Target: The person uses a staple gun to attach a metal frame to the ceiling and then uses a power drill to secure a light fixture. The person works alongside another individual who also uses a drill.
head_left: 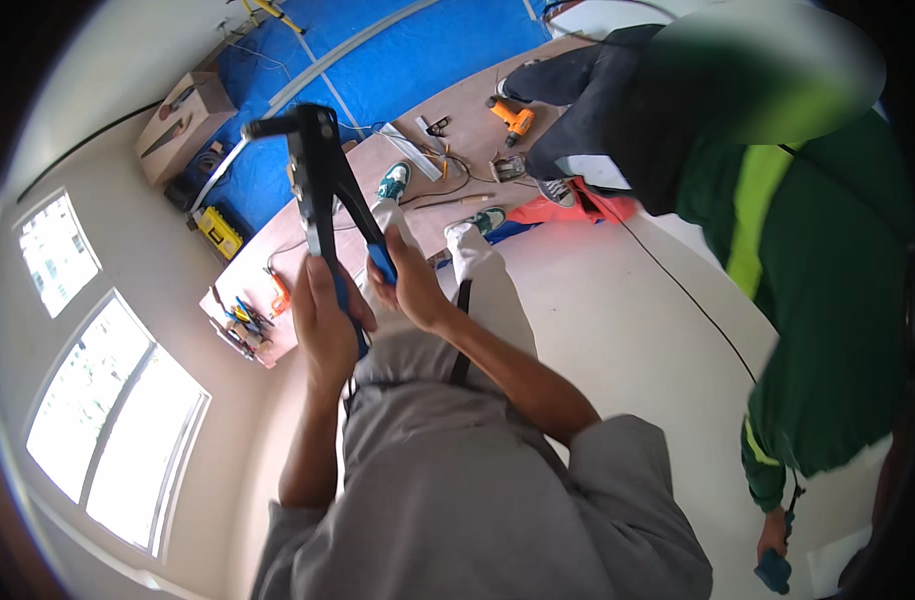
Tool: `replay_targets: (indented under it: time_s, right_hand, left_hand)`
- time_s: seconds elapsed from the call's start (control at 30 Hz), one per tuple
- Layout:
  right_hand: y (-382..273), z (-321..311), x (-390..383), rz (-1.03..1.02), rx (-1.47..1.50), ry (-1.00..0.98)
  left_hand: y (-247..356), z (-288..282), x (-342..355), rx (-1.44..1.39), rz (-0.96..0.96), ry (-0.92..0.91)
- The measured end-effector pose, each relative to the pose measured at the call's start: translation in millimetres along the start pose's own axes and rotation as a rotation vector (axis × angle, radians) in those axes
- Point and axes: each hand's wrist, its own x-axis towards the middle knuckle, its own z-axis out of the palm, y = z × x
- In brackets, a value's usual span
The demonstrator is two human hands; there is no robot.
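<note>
Both hands hold a hand riveter (316, 185) up in front of me, with a dark metal head and two blue-gripped handles. My left hand (325, 320) is closed round the left handle. Round the right handle, my right hand (416, 287) is closed too, and the two handles stand apart. The riveter's nose points to the left at the top. No rivet can be made out in it.
A person in a dark green jacket (828, 330) at the right holds a dark teal tool (775, 570). On the board (468, 100) lie an orange drill (518, 122) and metal strips (410, 150). Hand tools (243, 322) lie left; a black cord (683, 290) crosses right.
</note>
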Motion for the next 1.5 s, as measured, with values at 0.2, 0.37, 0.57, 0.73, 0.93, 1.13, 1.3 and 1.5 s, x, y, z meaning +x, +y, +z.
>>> replay_targets:
  time_s: [0.2,0.37,0.57,0.73,0.93,1.13,1.3,1.5]
  right_hand:
    - [31.4,-98.3,121.5,0.155,0.110,0.118]
    - [81.2,-107.8,152.6,0.213,0.198,0.231]
    - [133.8,-170.7,179.4,0.331,0.457,0.394]
    - [167.9,-244.9,198.7,0.243,0.213,0.453]
    - [272.0,-339.3,239.8,0.349,0.239,0.594]
    - [312.0,-637.6,346.2,-0.227,-1.236,1.251]
    - [308.7,-739.1,407.0,-0.125,-1.557,0.957]
    - [306.5,-743.4,424.7,0.010,-1.850,0.967]
  left_hand:
    - [-63.5,22.0,106.6,0.109,-0.139,-0.164]
    - [-136.0,52.6,176.4,0.213,-0.029,-0.066]
    - [-178.5,81.9,212.4,0.298,-0.180,-0.343]
    - [-228.9,115.7,225.7,0.296,-0.383,-0.355]
    - [-306.2,167.0,256.4,0.271,-0.245,-0.343]
    - [-383.7,168.1,291.4,0.321,-0.431,-0.403]
    - [-416.6,152.1,317.2,0.390,-0.501,-0.368]
    - [-404.4,155.9,338.7,0.418,-0.532,-0.306]
